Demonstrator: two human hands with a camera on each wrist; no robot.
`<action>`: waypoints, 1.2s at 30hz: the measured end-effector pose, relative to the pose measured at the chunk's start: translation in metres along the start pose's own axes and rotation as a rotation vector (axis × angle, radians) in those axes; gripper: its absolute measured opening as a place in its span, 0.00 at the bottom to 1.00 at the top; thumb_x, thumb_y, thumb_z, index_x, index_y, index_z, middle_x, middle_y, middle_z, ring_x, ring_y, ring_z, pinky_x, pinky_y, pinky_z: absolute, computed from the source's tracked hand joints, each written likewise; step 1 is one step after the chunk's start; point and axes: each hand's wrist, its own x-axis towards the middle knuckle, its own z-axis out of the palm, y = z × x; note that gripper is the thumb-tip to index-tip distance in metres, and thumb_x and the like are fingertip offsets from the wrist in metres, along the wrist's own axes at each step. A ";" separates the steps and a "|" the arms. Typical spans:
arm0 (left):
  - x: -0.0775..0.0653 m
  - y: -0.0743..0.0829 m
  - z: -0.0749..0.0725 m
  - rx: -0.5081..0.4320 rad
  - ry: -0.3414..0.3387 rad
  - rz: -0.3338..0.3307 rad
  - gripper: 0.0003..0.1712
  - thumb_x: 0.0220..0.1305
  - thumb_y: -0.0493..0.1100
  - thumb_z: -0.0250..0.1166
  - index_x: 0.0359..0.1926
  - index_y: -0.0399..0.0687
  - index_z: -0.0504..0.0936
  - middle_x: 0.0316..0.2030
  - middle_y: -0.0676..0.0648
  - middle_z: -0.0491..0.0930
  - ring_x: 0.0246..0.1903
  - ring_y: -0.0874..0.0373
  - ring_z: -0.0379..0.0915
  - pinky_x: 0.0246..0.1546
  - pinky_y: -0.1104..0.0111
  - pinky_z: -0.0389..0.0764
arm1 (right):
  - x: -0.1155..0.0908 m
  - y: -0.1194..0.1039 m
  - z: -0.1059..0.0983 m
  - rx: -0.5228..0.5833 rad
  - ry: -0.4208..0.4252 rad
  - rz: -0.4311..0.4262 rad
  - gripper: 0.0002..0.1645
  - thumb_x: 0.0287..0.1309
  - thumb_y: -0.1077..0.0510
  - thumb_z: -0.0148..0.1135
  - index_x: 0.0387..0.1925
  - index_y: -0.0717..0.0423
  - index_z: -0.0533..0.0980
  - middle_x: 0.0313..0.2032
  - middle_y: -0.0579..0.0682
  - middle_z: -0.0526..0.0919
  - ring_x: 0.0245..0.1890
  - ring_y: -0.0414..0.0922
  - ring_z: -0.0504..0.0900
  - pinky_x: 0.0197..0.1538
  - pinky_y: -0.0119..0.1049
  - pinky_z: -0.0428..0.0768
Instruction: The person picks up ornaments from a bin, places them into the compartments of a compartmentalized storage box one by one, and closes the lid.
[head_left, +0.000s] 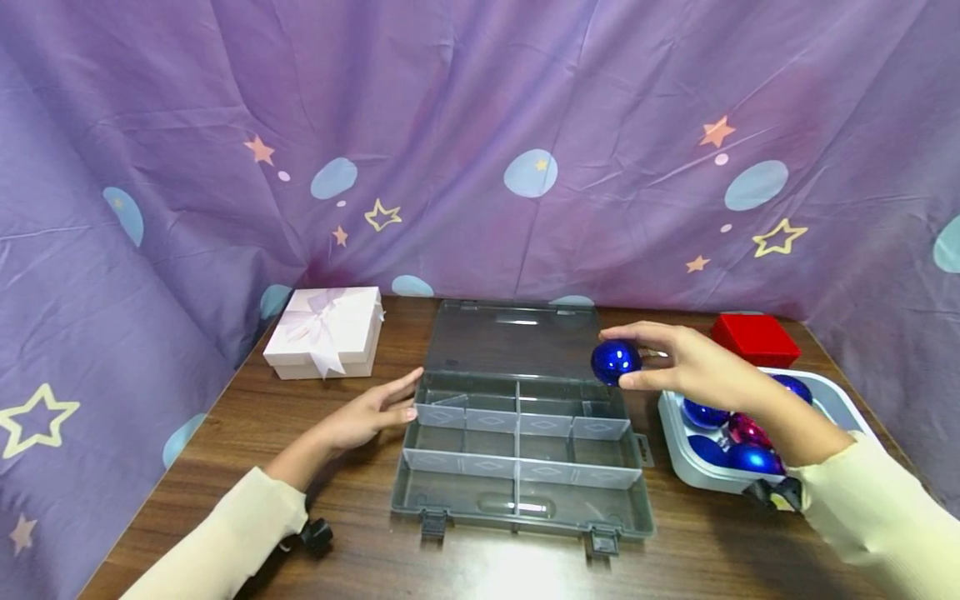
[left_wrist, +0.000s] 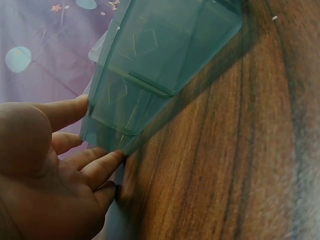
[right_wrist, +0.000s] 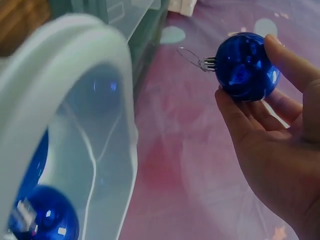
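Head view: right hand [head_left: 675, 360] reaches forward, thumb and fingers pinching one blue bauble [head_left: 616, 362] in the air at the right rear of the grey organiser [head_left: 457, 493]. Left hand [head_left: 372, 414] has fingers loosely extended, tips against the organiser's left side. Right wrist view: bauble's silver cap [right_wrist: 209, 63] clear of the fingers. Counts: five ornaments [head_left: 755, 458] visible in white tray [head_left: 697, 473] (four blue, one red); two front latches [head_left: 433, 523] on organiser.
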 end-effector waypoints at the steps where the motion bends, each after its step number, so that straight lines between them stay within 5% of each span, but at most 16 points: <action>1: 0.000 0.000 0.000 -0.001 0.000 0.004 0.43 0.77 0.38 0.58 0.81 0.36 0.43 0.78 0.26 0.46 0.75 0.31 0.51 0.75 0.46 0.57 | 0.003 -0.001 0.002 0.020 -0.005 -0.005 0.35 0.61 0.54 0.74 0.68 0.55 0.74 0.64 0.52 0.80 0.63 0.52 0.79 0.64 0.29 0.76; 5: -0.001 -0.001 0.000 -0.003 -0.001 0.009 0.43 0.77 0.38 0.57 0.81 0.36 0.43 0.77 0.25 0.47 0.75 0.30 0.51 0.75 0.45 0.56 | 0.016 -0.004 0.014 0.101 -0.043 -0.032 0.36 0.61 0.56 0.74 0.68 0.58 0.73 0.64 0.55 0.80 0.64 0.53 0.78 0.62 0.21 0.73; 14: 0.000 -0.002 0.001 -0.025 -0.008 0.018 0.43 0.77 0.37 0.57 0.81 0.34 0.42 0.77 0.25 0.46 0.75 0.30 0.50 0.75 0.46 0.56 | 0.048 -0.013 0.045 0.146 -0.136 -0.074 0.36 0.60 0.58 0.75 0.68 0.60 0.73 0.63 0.57 0.80 0.64 0.56 0.79 0.65 0.50 0.79; 26: 0.001 -0.001 0.000 0.009 -0.003 0.003 0.43 0.78 0.38 0.57 0.81 0.36 0.43 0.77 0.25 0.47 0.76 0.31 0.49 0.75 0.44 0.56 | 0.090 -0.028 0.085 0.185 -0.222 -0.090 0.36 0.61 0.60 0.74 0.69 0.61 0.72 0.64 0.58 0.78 0.64 0.55 0.79 0.65 0.45 0.80; 36: -0.001 0.004 0.000 0.016 0.001 -0.023 0.43 0.78 0.38 0.57 0.82 0.39 0.43 0.77 0.27 0.49 0.77 0.34 0.48 0.76 0.45 0.53 | 0.120 -0.041 0.122 0.271 -0.182 -0.063 0.36 0.61 0.62 0.74 0.67 0.68 0.71 0.64 0.63 0.78 0.66 0.58 0.77 0.66 0.46 0.79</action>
